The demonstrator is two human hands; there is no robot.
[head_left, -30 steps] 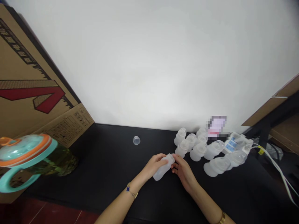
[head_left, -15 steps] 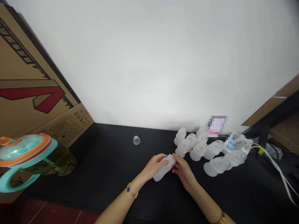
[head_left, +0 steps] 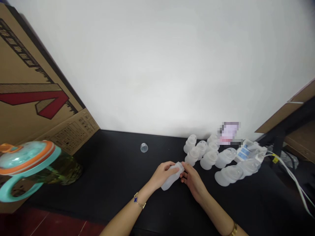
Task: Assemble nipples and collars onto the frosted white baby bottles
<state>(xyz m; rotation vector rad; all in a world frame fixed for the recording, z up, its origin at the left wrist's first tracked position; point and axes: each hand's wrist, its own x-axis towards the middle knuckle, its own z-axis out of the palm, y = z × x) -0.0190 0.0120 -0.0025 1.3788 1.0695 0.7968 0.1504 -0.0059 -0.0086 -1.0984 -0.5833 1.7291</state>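
Observation:
A translucent white plastic bottle (head_left: 172, 179) is held tilted just above the black table (head_left: 110, 173). My left hand (head_left: 161, 174) is wrapped round its body. My right hand (head_left: 192, 178) pinches its neck end with thumb and fingers. What sits at the neck is hidden by the fingers. To the right, several capped white bottles (head_left: 214, 159) stand and lie in a cluster. A small clear cap (head_left: 144, 147) lies alone farther back on the table.
A large cardboard box (head_left: 31, 95) leans at the left. A teal and orange lidded jug (head_left: 29, 164) stands at the near left. A white power strip (head_left: 248, 151) with cables lies at the right, by another cardboard box (head_left: 292, 114).

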